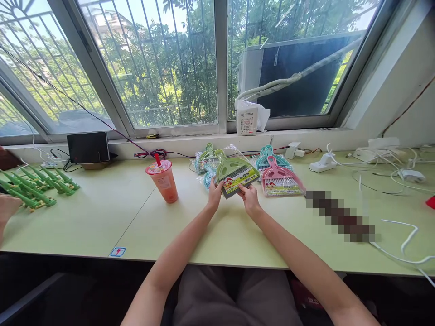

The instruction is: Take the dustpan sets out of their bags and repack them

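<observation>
Both hands hold a green mini dustpan and brush set (234, 168) with a yellow-green printed label, raised a little over the table. My left hand (215, 194) grips its lower left corner, fingers closed around the edge. At the lower right edge, my right hand (250, 198) pinches the set with the thumb on the front. Behind it lie more wrapped sets, among them a green one (208, 155), partly covered. To the right rests a pink dustpan set (280, 179), overlapping a teal dustpan set (268, 154).
A red drink cup (165, 181) with a straw stands left of my hands. Farther left are several green spiky pieces (37, 185), another person's hand (7, 208) and a tablet (88, 148). A power strip (321, 163) and loose white cables (404, 163) lie at right.
</observation>
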### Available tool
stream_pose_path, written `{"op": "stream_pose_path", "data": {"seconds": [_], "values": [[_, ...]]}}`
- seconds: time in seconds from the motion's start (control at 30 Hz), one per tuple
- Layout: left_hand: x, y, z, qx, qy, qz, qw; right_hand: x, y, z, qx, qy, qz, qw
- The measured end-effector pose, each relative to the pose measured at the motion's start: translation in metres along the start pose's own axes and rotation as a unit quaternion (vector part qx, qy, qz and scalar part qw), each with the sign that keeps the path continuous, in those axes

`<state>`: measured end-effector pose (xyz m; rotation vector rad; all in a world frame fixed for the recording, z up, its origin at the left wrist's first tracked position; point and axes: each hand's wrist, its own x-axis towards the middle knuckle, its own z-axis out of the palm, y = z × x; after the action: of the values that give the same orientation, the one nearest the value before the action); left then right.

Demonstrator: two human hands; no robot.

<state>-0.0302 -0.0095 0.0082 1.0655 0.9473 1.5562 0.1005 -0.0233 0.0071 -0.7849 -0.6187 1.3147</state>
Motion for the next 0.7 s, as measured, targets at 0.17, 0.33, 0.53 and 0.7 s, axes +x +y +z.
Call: {"op": "stream_pose_path", "data": {"seconds": [0.17, 0.33, 0.53, 0.7], "values": [[-0.006, -0.004, 0.006, 0.006, -0.026, 0.039, 0.999, 0.002, 0.002, -0.002, 0.006, 0.009, 0.004, 1.0], [-0.008, 0.002, 0.004, 0.055, -0.188, -0.091, 0.976, 0.01, -0.003, -0.009, 0.025, 0.04, -0.024, 0.999], [0.004, 0.007, -0.005, 0.013, -0.104, -0.116, 0.988, 0.009, 0.0, -0.006, 0.029, 0.018, -0.004, 0.999], [0.002, 0.005, -0.004, 0.018, -0.095, -0.052, 0.994, 0.006, 0.0, -0.003, -0.002, -0.01, 0.028, 1.0]]}}
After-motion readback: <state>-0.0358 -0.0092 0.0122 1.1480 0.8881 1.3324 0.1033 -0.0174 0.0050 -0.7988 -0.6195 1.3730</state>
